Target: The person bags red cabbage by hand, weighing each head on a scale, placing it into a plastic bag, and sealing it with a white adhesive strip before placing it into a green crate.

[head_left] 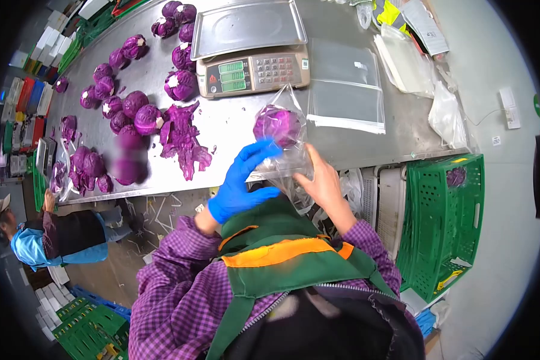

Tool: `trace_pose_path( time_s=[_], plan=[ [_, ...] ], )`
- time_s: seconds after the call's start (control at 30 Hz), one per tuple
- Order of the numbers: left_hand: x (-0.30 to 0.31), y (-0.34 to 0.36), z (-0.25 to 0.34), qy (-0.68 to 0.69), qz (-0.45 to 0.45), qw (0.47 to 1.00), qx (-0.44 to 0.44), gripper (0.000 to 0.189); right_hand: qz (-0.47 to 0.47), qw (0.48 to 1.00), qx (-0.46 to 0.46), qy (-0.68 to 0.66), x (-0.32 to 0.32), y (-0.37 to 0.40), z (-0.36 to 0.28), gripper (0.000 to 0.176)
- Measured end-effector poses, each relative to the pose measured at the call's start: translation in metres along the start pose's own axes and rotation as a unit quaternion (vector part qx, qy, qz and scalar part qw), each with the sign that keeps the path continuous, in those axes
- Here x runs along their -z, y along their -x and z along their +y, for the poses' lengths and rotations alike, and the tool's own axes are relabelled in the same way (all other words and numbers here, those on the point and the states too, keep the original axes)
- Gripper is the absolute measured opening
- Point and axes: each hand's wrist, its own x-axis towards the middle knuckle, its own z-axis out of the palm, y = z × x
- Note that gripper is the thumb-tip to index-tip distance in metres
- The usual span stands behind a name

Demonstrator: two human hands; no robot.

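Observation:
A red cabbage (277,125) sits inside a clear plastic bag (291,157) at the table's near edge, just below the scale. My left hand (241,183), in a blue glove, is at the bag's left side with fingers stretched and apart, the fingertips over the lower part of the cabbage. On the right, my bare right hand (321,179) has thumb and fingers apart beside the bag's loose end; whether it touches the film is unclear. The digital scale (252,73) has a bare metal tray (249,29).
Several cabbages (147,119) and loose purple leaves (183,135) lie on the left of the metal table (234,129). Flat clear bags (345,90) lie right of the scale. Green crates (444,222) stand at right. A person in blue (60,240) works at far left.

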Motion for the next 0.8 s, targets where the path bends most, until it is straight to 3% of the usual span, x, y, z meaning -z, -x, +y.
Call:
trace_pose_path(
  time_s=[0.03,0.07,0.1,0.13,0.17,0.2,0.23,0.3,0.33,0.37,0.43,0.47,0.5,0.57,0.6,0.63,0.67,0.7,0.77,0.8],
  plan=[
    [-0.012,0.004,0.002,-0.069,0.073,0.995,-0.001,0.084,-0.127,0.987,-0.089,-0.035,-0.013,0.006,0.020,0.041],
    [-0.026,0.012,-0.001,-0.018,0.144,0.988,0.052,0.085,-0.096,0.994,-0.035,-0.045,-0.024,0.015,0.039,0.027],
    [-0.039,0.022,-0.010,0.032,0.215,0.971,0.104,0.087,-0.101,0.993,-0.029,-0.044,-0.012,0.016,0.032,0.027],
    [-0.052,0.036,-0.022,0.032,0.221,0.969,0.108,0.087,-0.120,0.966,-0.141,-0.180,0.008,0.018,0.015,0.024],
    [-0.064,0.051,-0.037,0.146,0.248,0.940,0.182,0.076,-0.132,0.908,-0.251,-0.310,0.020,0.023,0.007,0.021],
    [-0.069,0.056,-0.039,0.259,0.271,0.892,0.250,0.065,-0.148,0.908,-0.244,-0.306,0.023,0.029,0.010,0.021],
    [-0.068,0.062,-0.041,0.262,0.276,0.890,0.252,0.065,-0.153,0.909,-0.243,-0.302,0.026,0.035,0.010,0.021],
    [-0.056,0.074,-0.044,0.364,0.177,0.755,0.516,0.038,-0.181,0.916,-0.223,-0.279,0.033,0.044,0.003,0.020],
    [-0.058,0.083,-0.047,0.397,0.190,0.764,0.472,0.025,-0.160,0.919,-0.220,-0.284,0.036,0.047,-0.001,0.017],
    [-0.057,0.090,-0.050,0.400,0.195,0.761,0.473,0.025,-0.166,0.919,-0.219,-0.282,0.037,0.048,-0.001,0.017],
    [-0.058,0.103,-0.050,0.462,0.101,0.732,0.491,0.026,-0.102,0.935,-0.182,-0.288,0.042,0.051,0.002,0.016],
    [-0.060,0.108,-0.049,0.432,0.094,0.742,0.504,0.028,-0.113,0.943,-0.175,-0.259,0.047,0.049,0.001,0.019],
    [-0.055,0.103,-0.031,0.413,0.107,0.743,0.516,0.030,-0.117,0.950,-0.159,-0.242,0.052,0.047,0.001,0.019],
    [-0.052,0.103,-0.015,0.421,0.147,0.750,0.489,0.029,-0.107,0.977,-0.168,-0.076,0.069,0.041,-0.017,0.021],
    [-0.053,0.102,-0.008,0.415,0.156,0.762,0.472,0.027,-0.118,0.976,-0.168,-0.072,0.073,0.036,-0.029,0.021],
    [-0.053,0.102,-0.002,0.420,0.164,0.755,0.476,0.027,-0.016,1.000,0.008,0.017,0.074,0.031,-0.043,0.022],
    [-0.053,0.101,0.002,0.399,0.143,0.786,0.450,0.026,0.089,0.973,0.186,0.100,0.070,0.029,-0.054,0.023],
    [-0.054,0.100,0.004,0.375,0.121,0.816,0.422,0.026,0.081,0.974,0.188,0.100,0.063,0.028,-0.062,0.023],
    [-0.057,0.099,0.004,0.378,0.138,0.819,0.410,0.026,-0.118,0.955,0.271,-0.004,0.050,0.029,-0.077,0.023],
    [-0.057,0.099,0.004,0.381,0.157,0.807,0.423,0.026,-0.120,0.955,0.272,-0.004,0.041,0.029,-0.081,0.023]
  ],
)
